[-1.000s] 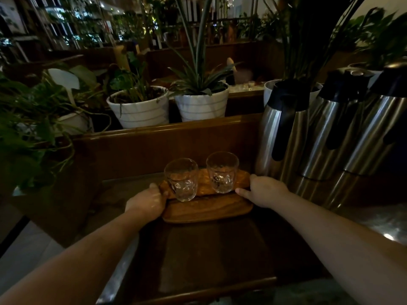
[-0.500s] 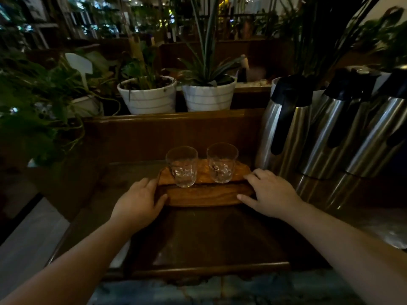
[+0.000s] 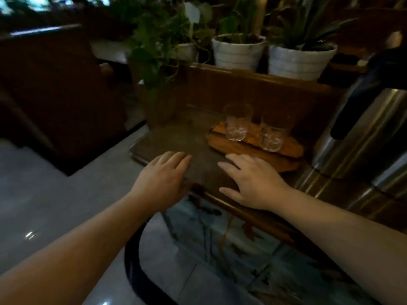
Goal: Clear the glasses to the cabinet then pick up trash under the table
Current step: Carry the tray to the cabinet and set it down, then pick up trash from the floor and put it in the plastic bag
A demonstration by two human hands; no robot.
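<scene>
Two glass tumblers (image 3: 253, 128) on wooden tray (image 3: 255, 146) — cabinet top's far right, by steel carafe (image 3: 361, 137) (parked, likely) | left hand (image 3: 160, 179), right hand (image 3: 253, 181) — spread flat, empty, near front edge

Left hand (image 3: 161, 179) and right hand (image 3: 251, 179) flat, fingers (image 3: 176, 158) spread, empty, over table (image 3: 176, 133) edge. Two glasses (image 3: 236, 122) upright on wooden tray (image 3: 286, 148) just beyond right fingertips. Steel flask (image 3: 361, 133) right of tray.
</scene>
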